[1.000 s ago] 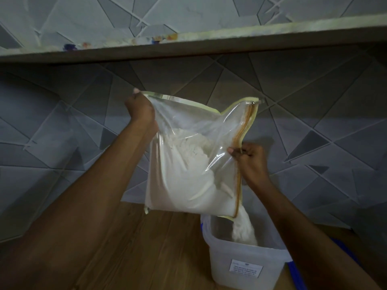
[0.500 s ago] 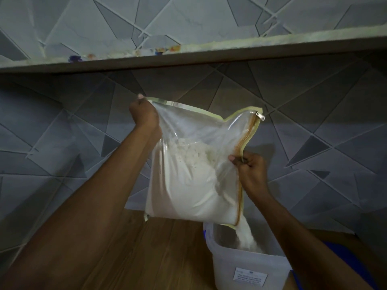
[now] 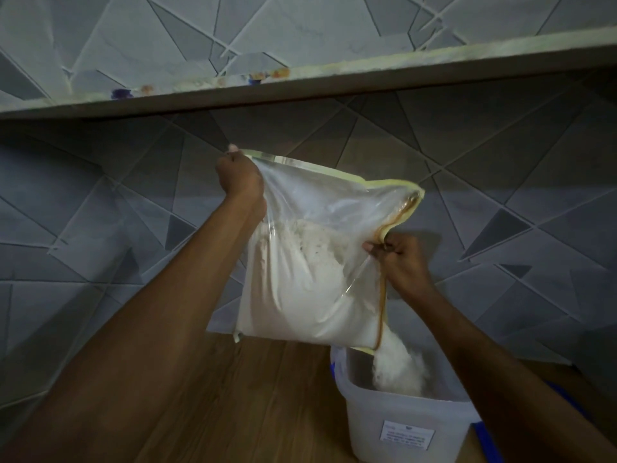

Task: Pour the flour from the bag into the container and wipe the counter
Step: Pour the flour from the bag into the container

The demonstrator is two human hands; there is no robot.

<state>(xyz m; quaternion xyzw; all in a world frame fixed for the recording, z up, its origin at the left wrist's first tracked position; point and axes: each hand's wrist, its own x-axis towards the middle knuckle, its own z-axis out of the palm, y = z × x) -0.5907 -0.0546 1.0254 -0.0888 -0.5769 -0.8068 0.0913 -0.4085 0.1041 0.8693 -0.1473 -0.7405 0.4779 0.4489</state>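
The left hand (image 3: 238, 177) grips the bag (image 3: 310, 262) top corner; the right hand (image 3: 400, 262) pinches its zipper edge, flour (image 3: 399, 365) falling into the container (image 3: 400, 426).

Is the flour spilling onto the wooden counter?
No, the flour streams from the bag straight into the container.

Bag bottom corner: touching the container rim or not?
Cannot tell. In the head view the bag hangs over the container, its low corner overlapping the rim's line, and the falling flour hides any gap or contact.
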